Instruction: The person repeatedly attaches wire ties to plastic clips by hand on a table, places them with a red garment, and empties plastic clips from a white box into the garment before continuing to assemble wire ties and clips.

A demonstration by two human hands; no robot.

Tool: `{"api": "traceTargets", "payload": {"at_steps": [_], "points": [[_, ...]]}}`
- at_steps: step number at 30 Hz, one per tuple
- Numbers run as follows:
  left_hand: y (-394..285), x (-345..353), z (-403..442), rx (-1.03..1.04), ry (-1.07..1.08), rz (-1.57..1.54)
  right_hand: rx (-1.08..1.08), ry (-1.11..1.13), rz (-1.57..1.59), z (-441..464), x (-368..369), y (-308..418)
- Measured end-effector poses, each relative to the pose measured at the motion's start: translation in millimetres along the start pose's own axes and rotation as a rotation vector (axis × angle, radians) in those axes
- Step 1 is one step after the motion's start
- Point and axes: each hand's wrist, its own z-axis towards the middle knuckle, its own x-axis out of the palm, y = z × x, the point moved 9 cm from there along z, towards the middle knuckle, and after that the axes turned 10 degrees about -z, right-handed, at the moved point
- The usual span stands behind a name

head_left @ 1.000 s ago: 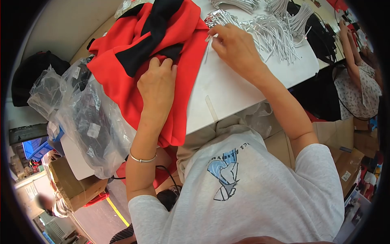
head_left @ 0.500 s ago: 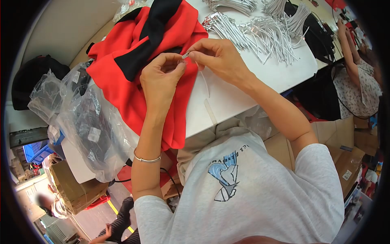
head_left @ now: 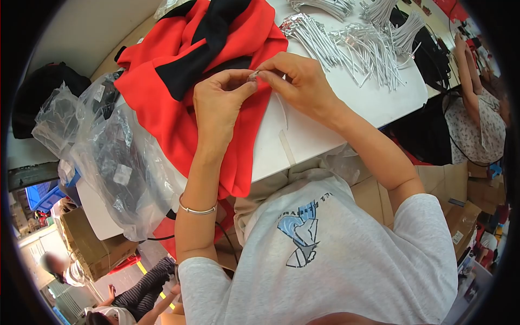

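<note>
Where the fingertips of both hands meet, a small silvery piece [head_left: 253, 76] is pinched, partly hidden by the fingers, and a thin white flexible cord [head_left: 283, 111] seems to belong to it, though the link between them is covered. The piece lies straight ahead of the left hand's thumb and index finger and at the inner side of the right hand, so neither is clearly nearer; both touch it. Its own long axis is too small to tell with certainty, but it appears to slant across the gap from one set of fingertips to the other. The cord emerges beneath the right hand, its long axis running back toward the body and slightly rightward, its loose end pointing at the wearer.

The left hand [head_left: 218, 104] has thumb and index finger closed at the tips on the piece, the palm hollow; the right hand [head_left: 304, 81] pinches likewise from the opposite side. Under and beyond the left hand spreads a soft red and black fabric [head_left: 149, 103]. Beyond the right hand lie loose bundles of white cords with silvery ends [head_left: 319, 46], on a smooth white tabletop [head_left: 265, 154]. Left of the left forearm sit crumpled clear plastic bags [head_left: 116, 157].
</note>
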Motion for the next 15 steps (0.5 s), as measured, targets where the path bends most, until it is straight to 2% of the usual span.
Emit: {"api": "traceTargets", "payload": {"at_steps": [2, 7, 11, 15], "points": [[2.0, 0.2, 0.0, -0.008, 0.007, -0.005, -0.043, 0.000, -0.050, -0.7, -0.9, 3.0], [0.0, 3.1, -1.6, 0.057, -0.010, -0.069, 0.056, 0.139, -0.038, -5.4, 8.2, -3.7], [1.6, 5.5, -4.2, -0.031, -0.032, -0.303, 0.393, 0.061, 0.466, -9.5, 10.9, -26.1], [8.4, 10.4, -7.1, -0.099, -0.030, -0.451, 0.374, -0.016, 0.398, -11.5, 5.6, -21.7]]}}
